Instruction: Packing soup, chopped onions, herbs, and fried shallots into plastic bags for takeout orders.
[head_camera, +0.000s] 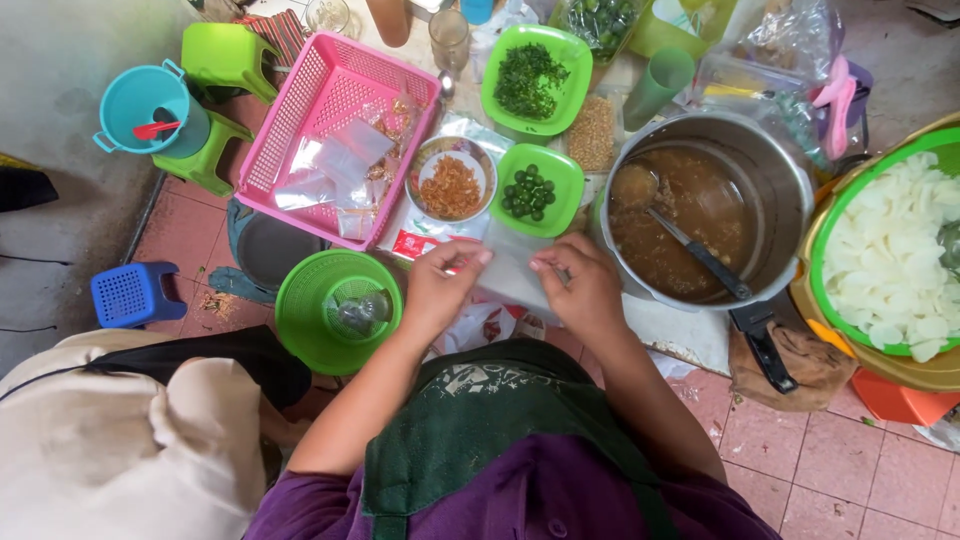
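My left hand (443, 283) and my right hand (578, 287) both pinch the top edge of a small clear plastic bag (512, 272), held between them above my lap. Just past the bag stand a metal bowl of fried shallots (451, 182) and a green dish of small green chillies (533, 190). To the right of my right hand is a large steel pot of brown sauce (706, 205) with a ladle (690, 245) resting in it.
A pink basket (318, 100) holds small filled plastic packets. A green dish of chopped herbs (530, 75), a round green lid (337, 310), a basin of white crackers (890, 255), green and blue stools and a teal pail surround me. Another person in beige sits at lower left.
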